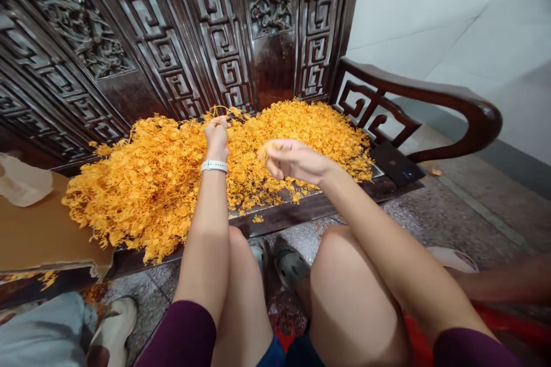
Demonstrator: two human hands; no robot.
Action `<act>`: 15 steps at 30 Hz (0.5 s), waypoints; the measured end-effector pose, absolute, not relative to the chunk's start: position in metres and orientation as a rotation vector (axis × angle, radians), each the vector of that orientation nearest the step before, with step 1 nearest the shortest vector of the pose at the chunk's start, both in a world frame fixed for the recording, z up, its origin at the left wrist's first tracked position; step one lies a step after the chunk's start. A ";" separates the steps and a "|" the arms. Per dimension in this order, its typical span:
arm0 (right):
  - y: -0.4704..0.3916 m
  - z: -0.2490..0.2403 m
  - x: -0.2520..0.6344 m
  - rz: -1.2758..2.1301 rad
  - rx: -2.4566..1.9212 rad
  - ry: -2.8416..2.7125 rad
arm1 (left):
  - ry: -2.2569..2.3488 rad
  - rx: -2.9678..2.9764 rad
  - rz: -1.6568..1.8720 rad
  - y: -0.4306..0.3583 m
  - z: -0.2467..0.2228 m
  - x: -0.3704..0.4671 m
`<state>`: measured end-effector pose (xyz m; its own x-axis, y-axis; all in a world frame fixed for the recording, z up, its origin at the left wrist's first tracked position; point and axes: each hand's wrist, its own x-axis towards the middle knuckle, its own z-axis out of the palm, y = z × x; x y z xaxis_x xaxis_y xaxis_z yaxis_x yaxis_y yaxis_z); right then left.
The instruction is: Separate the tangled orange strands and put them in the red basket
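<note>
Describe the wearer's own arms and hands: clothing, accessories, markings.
Left hand and right hand: both bare, no gloves. Forearms bare too. Dark purple sleeves show at the elbow ends of both arms. Left wrist has a pale, whitish band with small dark marks; right wrist shows none. No cables visible.
</note>
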<state>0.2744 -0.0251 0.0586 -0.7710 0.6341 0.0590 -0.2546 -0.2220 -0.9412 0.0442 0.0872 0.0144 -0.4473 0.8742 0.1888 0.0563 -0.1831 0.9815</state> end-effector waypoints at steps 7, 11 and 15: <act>0.011 0.030 0.273 1.637 -0.766 -0.707 | 1.300 1.061 1.656 0.085 0.018 0.074; 0.015 0.021 0.276 1.647 -0.905 -0.669 | 1.320 1.280 1.521 0.081 0.018 0.079; 0.016 0.022 0.280 1.572 -0.965 -0.698 | 1.289 1.396 1.439 0.077 0.019 0.081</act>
<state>0.2799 0.0158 0.0219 -0.0577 0.9746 -0.2165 -0.4926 -0.2164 -0.8429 0.0814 0.0773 0.0192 -0.1341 0.9618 0.2385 0.1319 -0.2212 0.9663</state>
